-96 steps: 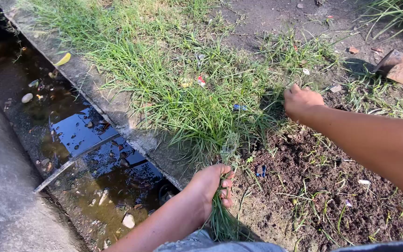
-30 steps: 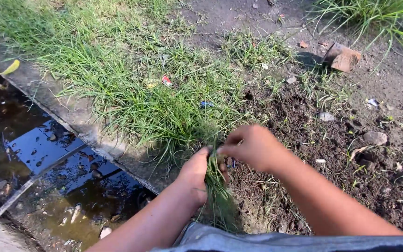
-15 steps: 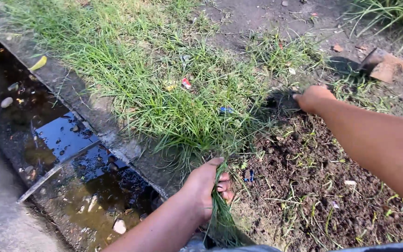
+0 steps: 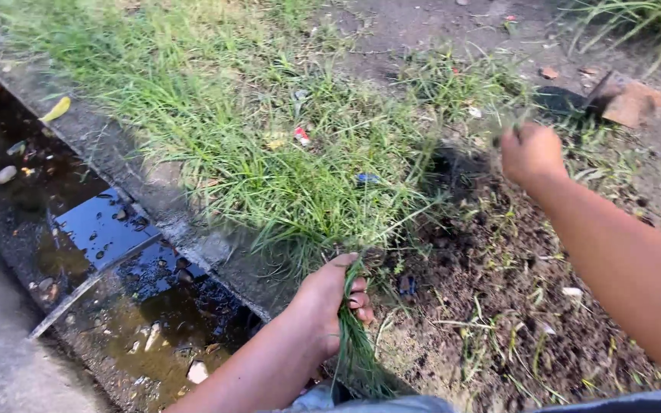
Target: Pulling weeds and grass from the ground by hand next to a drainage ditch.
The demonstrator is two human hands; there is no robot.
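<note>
My left hand (image 4: 332, 301) is closed around a bunch of pulled grass blades (image 4: 359, 353) that hang down toward my lap. My right hand (image 4: 532, 155) is stretched out over the right edge of the grass patch (image 4: 284, 145), fingers pinched on a few thin blades of grass, above dark bare soil (image 4: 499, 298). The patch of long green grass lies between my two hands and the concrete curb.
A concrete curb (image 4: 154, 199) runs diagonally on the left, with a drain of dark water and litter (image 4: 109, 252) below it. A broken brick piece (image 4: 627, 103) lies at the upper right. Small scraps of litter (image 4: 301, 136) sit in the grass.
My right hand left the bunch in my left hand, reached out to the grass edge, and has now lifted slightly and shifted right. My left hand keeps its bunch.
</note>
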